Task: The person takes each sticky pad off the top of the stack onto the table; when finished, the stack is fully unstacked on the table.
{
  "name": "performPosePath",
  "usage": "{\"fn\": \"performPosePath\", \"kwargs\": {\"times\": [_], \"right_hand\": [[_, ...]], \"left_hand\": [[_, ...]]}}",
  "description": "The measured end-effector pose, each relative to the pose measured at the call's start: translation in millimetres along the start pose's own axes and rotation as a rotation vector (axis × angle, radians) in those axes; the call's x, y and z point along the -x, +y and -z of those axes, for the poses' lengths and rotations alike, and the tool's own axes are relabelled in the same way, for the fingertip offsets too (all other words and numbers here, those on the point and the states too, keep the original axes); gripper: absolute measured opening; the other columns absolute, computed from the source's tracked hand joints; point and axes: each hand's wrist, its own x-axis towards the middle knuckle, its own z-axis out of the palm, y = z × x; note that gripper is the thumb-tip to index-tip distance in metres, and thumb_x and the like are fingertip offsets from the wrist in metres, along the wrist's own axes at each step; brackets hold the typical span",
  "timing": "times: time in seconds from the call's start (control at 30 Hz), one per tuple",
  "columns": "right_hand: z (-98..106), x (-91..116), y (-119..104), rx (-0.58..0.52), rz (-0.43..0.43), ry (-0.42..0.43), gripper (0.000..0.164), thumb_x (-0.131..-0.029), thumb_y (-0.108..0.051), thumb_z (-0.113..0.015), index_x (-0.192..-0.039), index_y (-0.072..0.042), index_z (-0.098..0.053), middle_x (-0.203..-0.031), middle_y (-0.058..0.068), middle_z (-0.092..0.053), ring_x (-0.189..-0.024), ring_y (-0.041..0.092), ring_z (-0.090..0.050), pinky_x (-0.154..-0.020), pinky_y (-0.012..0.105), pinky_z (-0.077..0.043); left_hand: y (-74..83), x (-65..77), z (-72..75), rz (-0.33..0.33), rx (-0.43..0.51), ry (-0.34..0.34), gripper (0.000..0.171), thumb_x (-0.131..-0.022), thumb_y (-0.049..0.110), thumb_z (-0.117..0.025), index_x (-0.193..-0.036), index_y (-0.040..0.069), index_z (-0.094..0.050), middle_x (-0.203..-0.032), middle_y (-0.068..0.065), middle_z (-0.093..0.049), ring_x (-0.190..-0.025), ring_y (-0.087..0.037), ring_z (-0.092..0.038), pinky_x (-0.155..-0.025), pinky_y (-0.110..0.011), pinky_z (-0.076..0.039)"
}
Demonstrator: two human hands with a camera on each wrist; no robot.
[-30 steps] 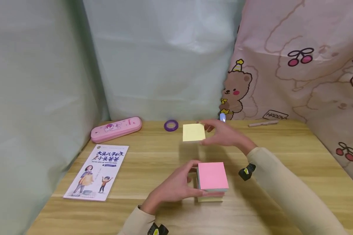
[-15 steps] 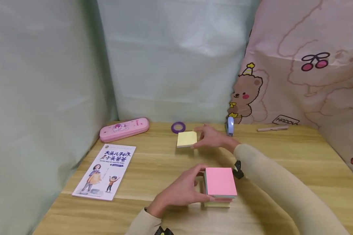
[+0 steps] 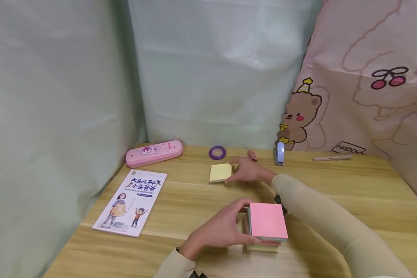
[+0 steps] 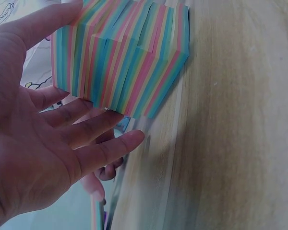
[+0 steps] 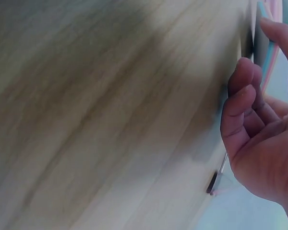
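A tall stack of sticky notes (image 3: 268,221) with a pink top sheet stands near the front of the table. My left hand (image 3: 224,227) grips its left side, thumb in front and fingers behind. In the left wrist view, pink, yellow and teal stripes run down the sides of the stack (image 4: 120,57). Farther back, my right hand (image 3: 247,170) pinches the right side of a thin yellow-topped sticky note pad (image 3: 220,172), low over the wood. Coloured layers show along the pad's edge (image 5: 269,67) in the right wrist view.
A purple tape roll (image 3: 217,153), a small reddish object (image 3: 252,155), a blue stapler (image 3: 279,153) and a pen (image 3: 332,158) lie along the back of the wooden table (image 3: 180,208). A pink pencil case (image 3: 154,153) and a booklet (image 3: 130,202) are at left.
My right hand has brought the yellow pad down and leftward, lower to the table. The left hand keeps its grip on the stack. The head view has turned left.
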Motion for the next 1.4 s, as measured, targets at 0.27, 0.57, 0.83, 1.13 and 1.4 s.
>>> {"fn": "performPosePath", "kwargs": {"times": [0.27, 0.57, 0.83, 1.13, 1.4], "right_hand": [[-6.7, -3.0, 0.5, 0.045, 0.017, 0.051, 0.099, -0.082, -0.037, -0.091, -0.159, -0.001, -0.041, -0.052, -0.003, -0.053, -0.040, 0.011, -0.050, -0.043, 0.027, -0.045], [-15.8, -2.7, -3.3, 0.276, 0.095, 0.134, 0.096, -0.077, -0.049, -0.092, -0.149, 0.003, -0.054, -0.145, 0.022, -0.063, -0.129, 0.038, -0.064, -0.113, 0.050, -0.050], [-18.4, -4.9, -6.4, 0.340, 0.091, 0.124, 0.101, -0.076, -0.055, -0.090, -0.151, 0.001, -0.051, -0.144, 0.019, -0.064, -0.132, 0.037, -0.062, -0.113, 0.050, -0.050], [-21.3, -5.9, -10.8, 0.336, 0.076, 0.086, 0.105, -0.078, -0.058, -0.088, -0.155, 0.000, -0.047, -0.150, 0.020, -0.060, -0.137, 0.039, -0.058, -0.116, 0.051, -0.047], [-21.3, -5.8, -12.5, 0.341, 0.062, 0.089, 0.099, -0.078, -0.058, -0.088, -0.152, -0.003, -0.050, -0.143, 0.019, -0.064, -0.130, 0.037, -0.063, -0.111, 0.050, -0.052]], "left_hand": [[-0.4, -3.5, -1.5, -0.051, -0.031, -0.007, 0.079, -0.085, 0.036, -0.090, -0.149, 0.021, -0.046, -0.142, 0.008, -0.059, -0.134, -0.009, -0.056, -0.113, -0.033, -0.049], [-0.1, -3.2, -4.1, -0.073, -0.035, -0.008, 0.076, -0.084, 0.032, -0.090, -0.146, 0.018, -0.047, -0.138, 0.008, -0.060, -0.132, -0.008, -0.057, -0.114, -0.032, -0.049], [-0.5, -3.5, -2.8, -0.047, -0.035, -0.001, 0.076, -0.084, 0.032, -0.091, -0.145, 0.020, -0.048, -0.138, 0.009, -0.060, -0.132, -0.007, -0.056, -0.113, -0.032, -0.049], [-0.2, -0.5, -2.6, -0.011, -0.006, 0.012, 0.079, -0.083, 0.036, -0.092, -0.147, 0.024, -0.047, -0.140, 0.011, -0.058, -0.131, -0.006, -0.055, -0.108, -0.032, -0.052], [-2.5, -1.3, -2.5, -0.024, -0.006, 0.020, 0.076, -0.083, 0.032, -0.092, -0.144, 0.022, -0.049, -0.137, 0.009, -0.060, -0.130, -0.006, -0.056, -0.102, -0.029, -0.053]]}}
